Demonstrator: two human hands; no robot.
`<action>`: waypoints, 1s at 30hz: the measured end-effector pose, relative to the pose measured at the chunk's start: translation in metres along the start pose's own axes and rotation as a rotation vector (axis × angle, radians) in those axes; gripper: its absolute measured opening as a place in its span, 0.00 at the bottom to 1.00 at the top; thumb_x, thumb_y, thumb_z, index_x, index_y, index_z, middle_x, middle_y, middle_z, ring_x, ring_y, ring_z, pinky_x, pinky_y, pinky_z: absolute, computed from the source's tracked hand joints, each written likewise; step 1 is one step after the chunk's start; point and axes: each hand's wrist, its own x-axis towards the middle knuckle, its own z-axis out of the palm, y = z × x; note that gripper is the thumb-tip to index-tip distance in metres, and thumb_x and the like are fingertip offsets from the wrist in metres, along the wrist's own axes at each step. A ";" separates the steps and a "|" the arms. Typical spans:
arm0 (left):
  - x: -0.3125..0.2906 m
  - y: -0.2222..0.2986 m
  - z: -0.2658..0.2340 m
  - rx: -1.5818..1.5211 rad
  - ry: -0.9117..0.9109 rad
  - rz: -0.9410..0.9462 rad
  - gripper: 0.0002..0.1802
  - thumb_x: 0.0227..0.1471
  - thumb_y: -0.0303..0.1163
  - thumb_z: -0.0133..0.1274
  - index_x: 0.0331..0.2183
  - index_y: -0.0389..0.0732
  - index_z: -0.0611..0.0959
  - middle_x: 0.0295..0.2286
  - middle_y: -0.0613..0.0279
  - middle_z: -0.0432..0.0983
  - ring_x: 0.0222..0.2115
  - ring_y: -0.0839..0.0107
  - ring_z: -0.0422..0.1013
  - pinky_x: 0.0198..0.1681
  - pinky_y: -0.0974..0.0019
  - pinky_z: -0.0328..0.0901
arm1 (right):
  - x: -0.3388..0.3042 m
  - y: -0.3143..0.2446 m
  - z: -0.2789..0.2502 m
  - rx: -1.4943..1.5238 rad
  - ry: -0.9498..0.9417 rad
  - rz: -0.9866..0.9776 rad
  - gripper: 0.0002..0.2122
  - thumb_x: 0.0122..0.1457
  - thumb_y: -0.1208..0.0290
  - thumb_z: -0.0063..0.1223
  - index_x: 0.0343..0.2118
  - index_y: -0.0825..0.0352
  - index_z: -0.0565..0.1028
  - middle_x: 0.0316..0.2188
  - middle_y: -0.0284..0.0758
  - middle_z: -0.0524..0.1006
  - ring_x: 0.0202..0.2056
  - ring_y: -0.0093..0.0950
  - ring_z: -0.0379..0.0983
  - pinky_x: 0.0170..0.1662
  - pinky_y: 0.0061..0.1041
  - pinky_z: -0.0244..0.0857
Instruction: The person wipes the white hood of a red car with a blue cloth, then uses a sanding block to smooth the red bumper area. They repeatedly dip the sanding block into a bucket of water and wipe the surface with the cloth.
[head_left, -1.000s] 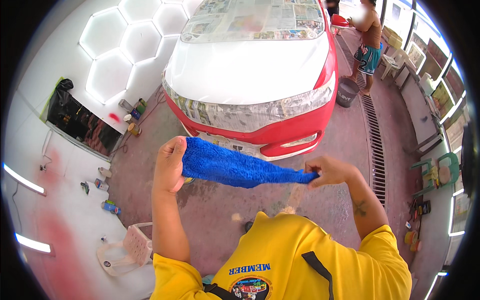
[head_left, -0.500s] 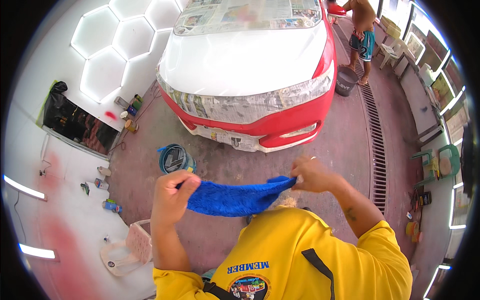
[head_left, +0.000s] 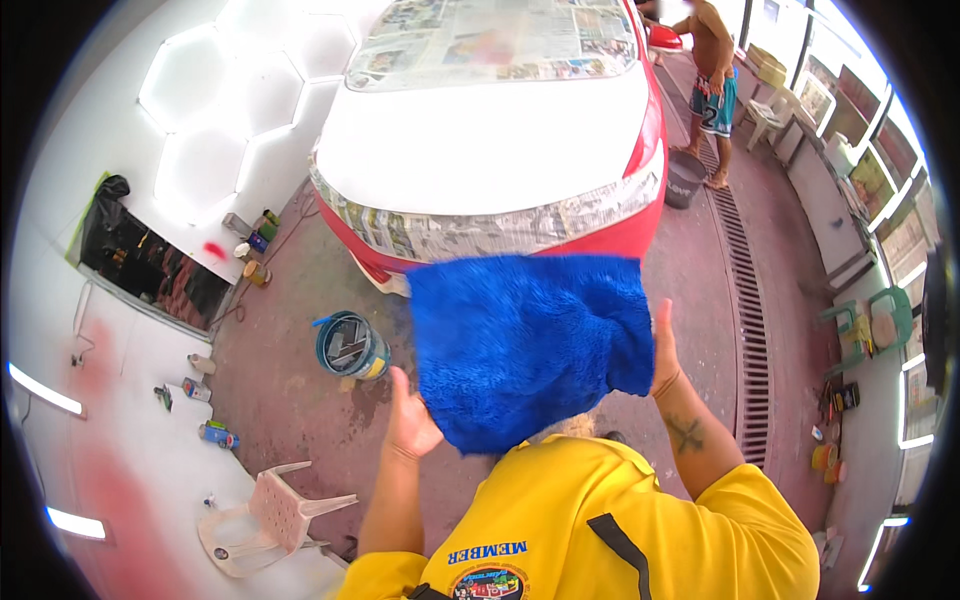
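A fluffy blue microfiber towel (head_left: 530,345) is spread wide in front of me, between my two hands. My left hand (head_left: 408,422) holds its lower left edge, thumb up. At the right edge, my right hand (head_left: 664,350) holds the towel with its thumb upright. The other fingers of both hands are hidden behind the cloth. Beyond it stands a red and white car (head_left: 480,150), its lower front partly covered by the towel from this view. Newspaper masking (head_left: 450,228) runs across the car's front, and more paper covers the windshield (head_left: 490,40).
A bucket (head_left: 352,345) with dark flat pieces stands left of the towel. A pinkish plastic chair (head_left: 275,510) lies tipped at lower left. Along the right runs a floor drain grate (head_left: 738,310). Another person (head_left: 712,80) stands by a black bucket (head_left: 685,180); a green chair (head_left: 880,325) is at right.
The towel, earlier folded into a narrow band stretched between my hands, is now opened into a broad sheet and raised. My hands have shifted outward to its sides. The other person's arm has lowered.
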 end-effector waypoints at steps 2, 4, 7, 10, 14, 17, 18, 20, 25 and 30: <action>-0.009 -0.021 -0.029 0.169 -0.006 0.014 0.33 0.70 0.50 0.52 0.63 0.33 0.75 0.61 0.51 0.75 0.62 0.54 0.71 0.69 0.46 0.61 | -0.039 -0.007 -0.020 -0.070 -0.030 0.153 0.35 0.67 0.44 0.56 0.68 0.68 0.71 0.61 0.43 0.79 0.59 0.40 0.77 0.69 0.42 0.65; -0.010 0.002 -0.036 0.416 -0.015 0.023 0.27 0.67 0.38 0.58 0.60 0.31 0.78 0.57 0.50 0.79 0.59 0.56 0.74 0.68 0.49 0.63 | -0.041 -0.029 -0.039 -0.415 -0.039 0.279 0.30 0.64 0.55 0.65 0.65 0.68 0.74 0.58 0.42 0.81 0.57 0.37 0.79 0.68 0.38 0.66; -0.026 0.050 -0.011 0.512 -0.009 -0.018 0.23 0.62 0.25 0.61 0.57 0.29 0.80 0.54 0.49 0.81 0.55 0.58 0.77 0.65 0.52 0.67 | -0.036 -0.041 -0.022 -1.048 -0.053 0.281 0.26 0.60 0.69 0.70 0.60 0.72 0.77 0.54 0.42 0.83 0.54 0.37 0.81 0.64 0.37 0.69; -0.037 0.082 -0.005 0.890 0.051 0.113 0.19 0.66 0.31 0.61 0.53 0.30 0.84 0.47 0.58 0.85 0.47 0.71 0.79 0.55 0.64 0.70 | -0.027 -0.044 -0.019 -0.682 0.072 0.120 0.17 0.61 0.78 0.64 0.53 0.71 0.81 0.46 0.37 0.86 0.48 0.29 0.82 0.58 0.32 0.72; -0.043 0.093 0.008 1.249 0.309 0.501 0.15 0.66 0.35 0.63 0.44 0.31 0.89 0.35 0.66 0.86 0.35 0.81 0.76 0.44 0.72 0.71 | -0.020 -0.023 0.056 -0.668 0.050 -0.205 0.13 0.62 0.83 0.61 0.50 0.69 0.81 0.44 0.34 0.85 0.45 0.24 0.81 0.54 0.30 0.73; -0.045 0.084 0.026 1.106 0.615 0.932 0.13 0.66 0.33 0.62 0.43 0.31 0.87 0.35 0.65 0.85 0.37 0.80 0.76 0.42 0.70 0.71 | -0.023 -0.017 0.081 -1.134 0.293 -0.571 0.14 0.64 0.83 0.61 0.52 0.70 0.79 0.42 0.32 0.84 0.44 0.24 0.81 0.53 0.27 0.73; -0.046 0.082 0.032 1.004 0.736 1.065 0.13 0.66 0.33 0.62 0.44 0.31 0.86 0.36 0.65 0.84 0.39 0.79 0.76 0.41 0.70 0.72 | -0.029 -0.006 0.096 -1.235 0.428 -0.737 0.15 0.64 0.83 0.61 0.53 0.69 0.78 0.43 0.33 0.83 0.44 0.24 0.80 0.52 0.26 0.73; -0.035 0.071 0.061 0.539 0.601 1.533 0.14 0.70 0.35 0.57 0.50 0.37 0.79 0.46 0.55 0.81 0.47 0.72 0.78 0.52 0.67 0.73 | -0.026 0.013 0.140 -1.095 0.445 -1.166 0.16 0.65 0.81 0.60 0.55 0.69 0.76 0.45 0.36 0.82 0.45 0.26 0.80 0.53 0.27 0.73; -0.072 0.127 0.139 0.130 -0.142 1.477 0.26 0.73 0.43 0.48 0.65 0.44 0.70 0.60 0.50 0.71 0.57 0.58 0.74 0.64 0.58 0.69 | -0.017 0.007 0.228 -0.821 0.418 -1.596 0.14 0.70 0.75 0.55 0.57 0.66 0.72 0.53 0.44 0.78 0.55 0.36 0.76 0.61 0.37 0.69; 0.033 0.087 0.148 0.296 -0.192 0.984 0.33 0.69 0.45 0.53 0.68 0.45 0.66 0.62 0.49 0.69 0.59 0.56 0.71 0.66 0.53 0.65 | 0.052 0.023 0.266 -1.358 -0.019 -1.484 0.16 0.62 0.72 0.65 0.53 0.63 0.77 0.59 0.48 0.73 0.66 0.51 0.64 0.69 0.52 0.57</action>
